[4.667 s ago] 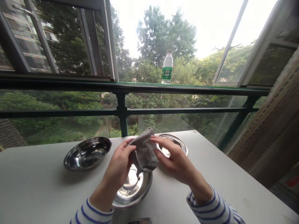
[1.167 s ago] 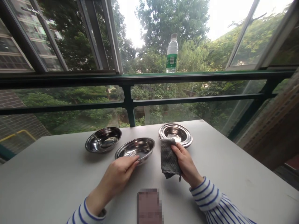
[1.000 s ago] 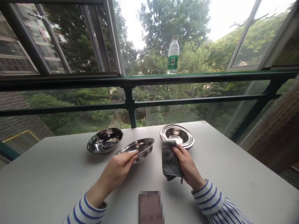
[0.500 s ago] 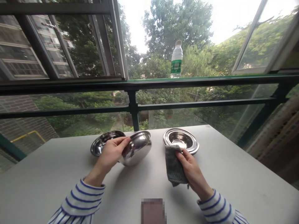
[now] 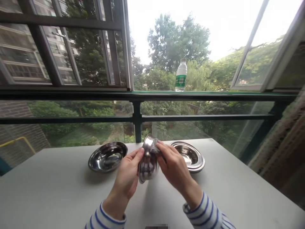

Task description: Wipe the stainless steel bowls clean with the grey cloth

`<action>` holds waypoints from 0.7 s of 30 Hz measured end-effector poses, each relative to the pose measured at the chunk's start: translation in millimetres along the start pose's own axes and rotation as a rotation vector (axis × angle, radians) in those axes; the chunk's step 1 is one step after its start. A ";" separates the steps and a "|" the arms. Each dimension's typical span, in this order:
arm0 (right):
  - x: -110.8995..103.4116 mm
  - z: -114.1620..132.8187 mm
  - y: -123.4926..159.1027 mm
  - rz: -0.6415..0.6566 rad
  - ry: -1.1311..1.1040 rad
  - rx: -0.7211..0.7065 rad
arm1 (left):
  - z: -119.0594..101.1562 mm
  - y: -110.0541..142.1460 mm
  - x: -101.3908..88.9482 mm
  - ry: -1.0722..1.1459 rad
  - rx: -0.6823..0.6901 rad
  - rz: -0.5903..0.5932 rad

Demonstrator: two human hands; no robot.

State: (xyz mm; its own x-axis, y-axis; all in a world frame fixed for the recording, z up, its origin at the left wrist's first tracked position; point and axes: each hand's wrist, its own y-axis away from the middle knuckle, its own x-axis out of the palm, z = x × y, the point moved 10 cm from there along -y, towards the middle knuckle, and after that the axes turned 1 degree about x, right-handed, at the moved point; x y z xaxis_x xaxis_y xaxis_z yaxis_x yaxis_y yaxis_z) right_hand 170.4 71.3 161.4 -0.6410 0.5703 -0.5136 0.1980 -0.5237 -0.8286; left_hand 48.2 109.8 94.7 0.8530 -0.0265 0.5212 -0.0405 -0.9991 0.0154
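Tipped on its side above the table is a shiny steel bowl [image 5: 146, 167], its outer surface turned to the right. My left hand [image 5: 127, 173] is closed on the bowl's rim, thumb on top. My right hand [image 5: 175, 163] presses a dark grey cloth [image 5: 154, 147] against the outside of the bowl; most of the cloth is hidden under the fingers. To the left, a second steel bowl [image 5: 108, 157] rests on the table. Behind my right hand are stacked steel bowls [image 5: 196, 162], partly covered by it.
The white table [image 5: 59, 187] reaches a dark green railing [image 5: 95, 121] at the window. A clear plastic bottle [image 5: 181, 76] with a green label stands on the ledge above. A patterned curtain [image 5: 277, 136] hangs at the right. A blurred-out object [image 5: 156, 227] shows at the bottom edge.
My left hand has brought the bowl right and turned it on its side. My right hand has moved left with the cloth, which now touches the bowl. The view has tilted up.
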 end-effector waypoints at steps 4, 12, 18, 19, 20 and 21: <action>18.9 28.7 7.4 0.121 0.090 -0.202 | -10.7 -4.8 -2.9 -0.004 0.070 -0.023; 19.8 19.6 -3.7 0.095 -0.010 -0.208 | -9.6 -6.5 -3.0 -0.052 0.037 0.001; 29.4 36.0 3.5 0.179 -0.003 -0.277 | -14.5 -7.3 -10.8 -0.013 0.025 -0.057; 28.0 35.1 1.2 0.182 -0.011 -0.267 | -16.6 -6.9 -9.7 -0.003 0.038 -0.059; 23.7 30.5 -3.6 0.155 -0.030 -0.222 | -17.6 -6.4 -7.1 0.000 0.040 -0.049; 19.5 25.0 -9.0 0.128 -0.048 -0.168 | -19.3 -5.7 -4.3 0.009 0.050 -0.039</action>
State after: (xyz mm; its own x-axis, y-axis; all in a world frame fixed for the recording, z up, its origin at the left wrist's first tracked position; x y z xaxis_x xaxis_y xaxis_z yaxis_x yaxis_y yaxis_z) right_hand 137.6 71.3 164.4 -0.6367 0.4732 -0.6088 0.3979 -0.4747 -0.7851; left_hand 34.6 116.3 108.9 0.8485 0.0128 0.5291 0.0191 -0.9998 -0.0064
